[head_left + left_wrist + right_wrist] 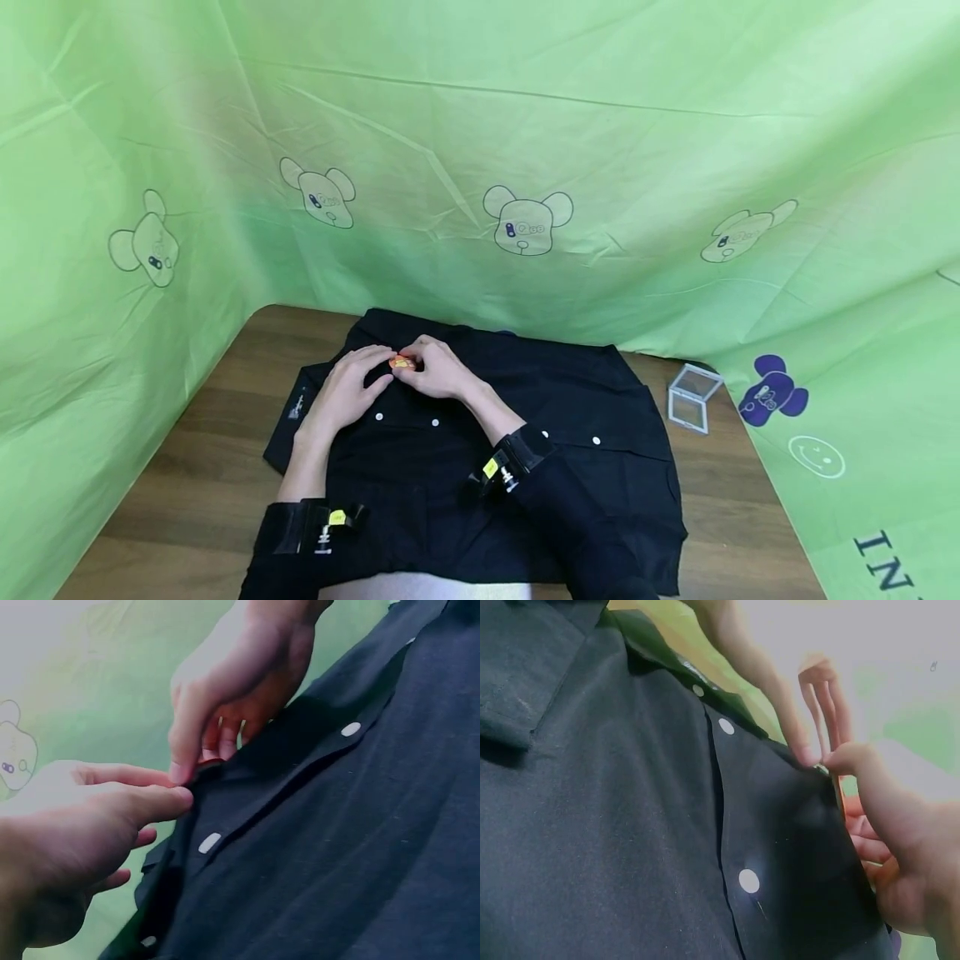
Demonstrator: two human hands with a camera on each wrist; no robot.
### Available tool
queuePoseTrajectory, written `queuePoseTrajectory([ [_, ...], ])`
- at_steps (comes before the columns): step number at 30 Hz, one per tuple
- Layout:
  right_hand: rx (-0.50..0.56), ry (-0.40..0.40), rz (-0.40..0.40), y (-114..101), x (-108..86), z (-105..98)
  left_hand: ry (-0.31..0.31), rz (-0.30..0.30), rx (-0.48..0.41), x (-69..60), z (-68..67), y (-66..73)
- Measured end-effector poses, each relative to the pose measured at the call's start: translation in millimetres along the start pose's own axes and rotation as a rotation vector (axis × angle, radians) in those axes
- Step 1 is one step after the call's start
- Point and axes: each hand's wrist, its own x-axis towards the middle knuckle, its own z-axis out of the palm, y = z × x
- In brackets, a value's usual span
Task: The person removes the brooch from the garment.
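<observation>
1. Black shirt point(540, 375), in the head view: it lies spread over the wooden table point(202, 492), a small orange-and-yellow piece point(402, 363) on its upper left part. The right hand point(438, 368) pinches that piece between thumb and fingers; the left hand point(347, 387) lies just beside it, fingertips reaching its edge. Well apart on the right stands an unfolded clear case point(687, 398).

2. Left wrist view: the left hand's thumb and forefinger appear to nip a raised edge of the cloth, and the right thumb meets them there. White buttons point(351, 729) run along the flap. The piece cannot be made out clearly. My reading is that the step in hand is setting or fastening it to the cloth.

3. Right wrist view: both thumbs press together at the lifted edge, the other fingers behind it. I judge the next move calls for the left grip to steady the cloth while the right fingers work the piece; its fastening is hidden.
</observation>
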Motion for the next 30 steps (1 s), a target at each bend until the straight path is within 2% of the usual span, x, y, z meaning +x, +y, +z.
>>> queuePoseTrajectory([
  [6, 0.056, 0.022, 0.007, 0.4, -0.8, -0.1, 0.05, -0.022, -0.018, -0.6, 6.8, -0.1],
  [13, 0.101, 0.044, 0.01, 1.6, -2.6, 0.8, 0.067, -0.068, -0.041, -0.1, 9.6, -1.0],
  [21, 0.121, 0.052, 0.004, 2.2, -3.5, 2.0, 0.109, -0.047, -0.057, -0.5, 14.2, -1.7],
  [30, 0.155, 0.034, 0.026, 1.2, -4.4, 1.9, 0.132, -0.056, -0.04, 0.3, 15.8, -1.3],
])
